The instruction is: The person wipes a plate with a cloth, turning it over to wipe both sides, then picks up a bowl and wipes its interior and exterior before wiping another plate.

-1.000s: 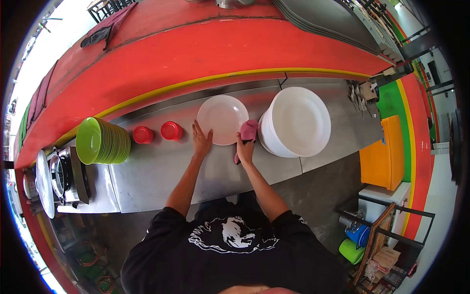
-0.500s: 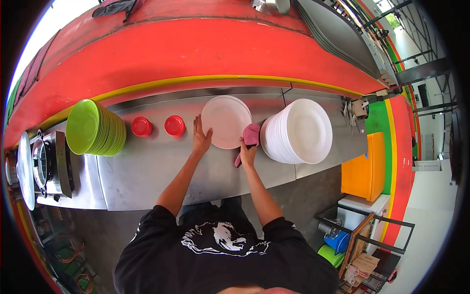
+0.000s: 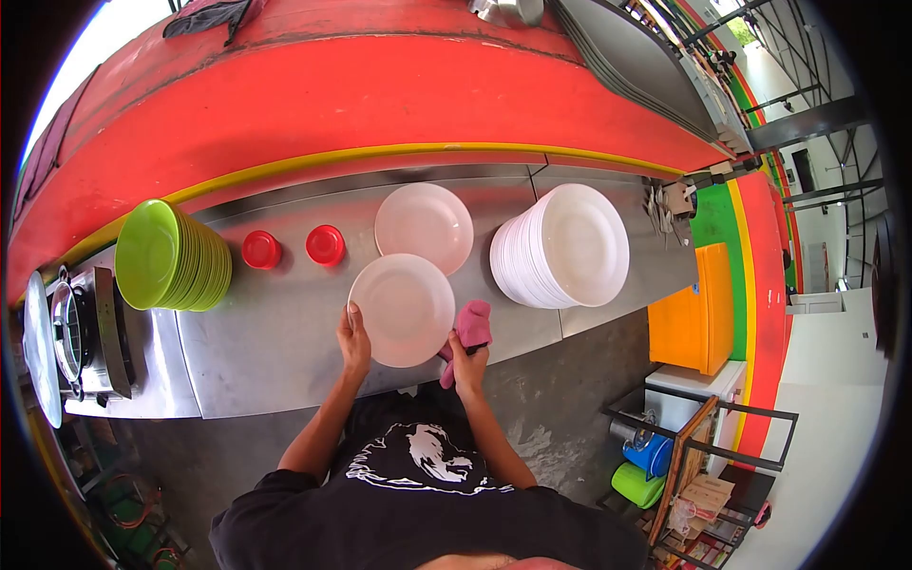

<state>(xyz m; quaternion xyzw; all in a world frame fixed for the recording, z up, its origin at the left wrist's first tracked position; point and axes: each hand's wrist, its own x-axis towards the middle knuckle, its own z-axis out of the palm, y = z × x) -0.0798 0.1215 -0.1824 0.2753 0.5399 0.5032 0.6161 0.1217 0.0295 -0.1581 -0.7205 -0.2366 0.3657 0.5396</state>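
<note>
A white plate (image 3: 403, 312) is raised off the counter close to my body. My left hand (image 3: 353, 344) grips its left rim, thumb on top. At its lower right edge, my right hand (image 3: 466, 365) is closed around a pink cloth (image 3: 473, 326) and also touches or supports the plate; the exact finger contact is hidden. Just beyond, another white plate (image 3: 425, 220) lies on the steel counter (image 3: 275, 332), partly covered from view by the held one. To the right stands a tall stack of white plates (image 3: 581, 245).
Stacked green bowls (image 3: 176, 255) stand at the left, beside two small red containers (image 3: 325, 245). A portable stove with a pot (image 3: 81, 332) sits at the far left end. Cutlery (image 3: 668, 211) lies at the right end. A red wall (image 3: 380, 100) runs along the back.
Both hands have come back toward my body with a plate lifted between them, uncovering another plate on the counter. The pink cloth moved along with my right hand.
</note>
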